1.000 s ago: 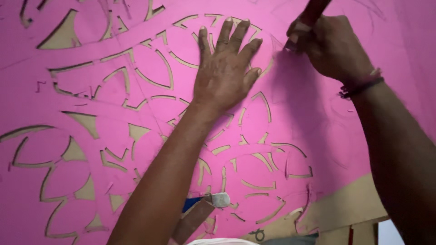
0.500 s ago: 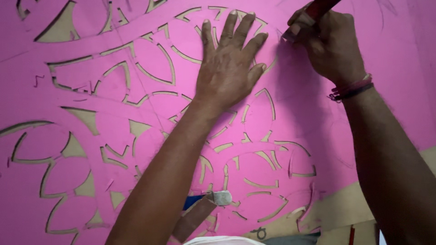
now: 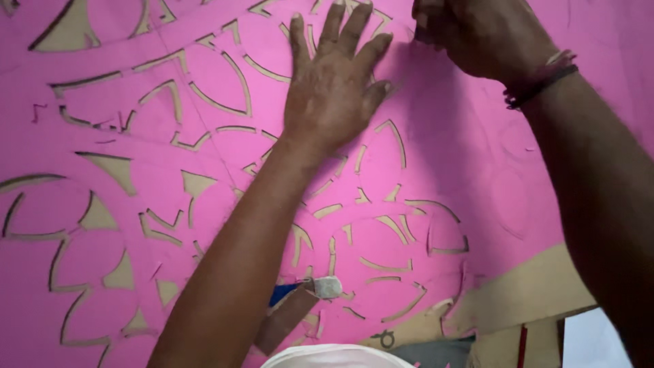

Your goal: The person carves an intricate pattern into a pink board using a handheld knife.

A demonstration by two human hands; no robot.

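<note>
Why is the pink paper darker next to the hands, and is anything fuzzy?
Head view: the right hand and its arm cast a soft shadow on the pink sheet; the left hand looks fairly sharp; the white thing at the bottom edge is blurred; no glare.

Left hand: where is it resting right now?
In the head view, the left hand lies flat, fingers spread, on the pink cut-out sheet near the top centre, just left of the closed right hand.
</note>
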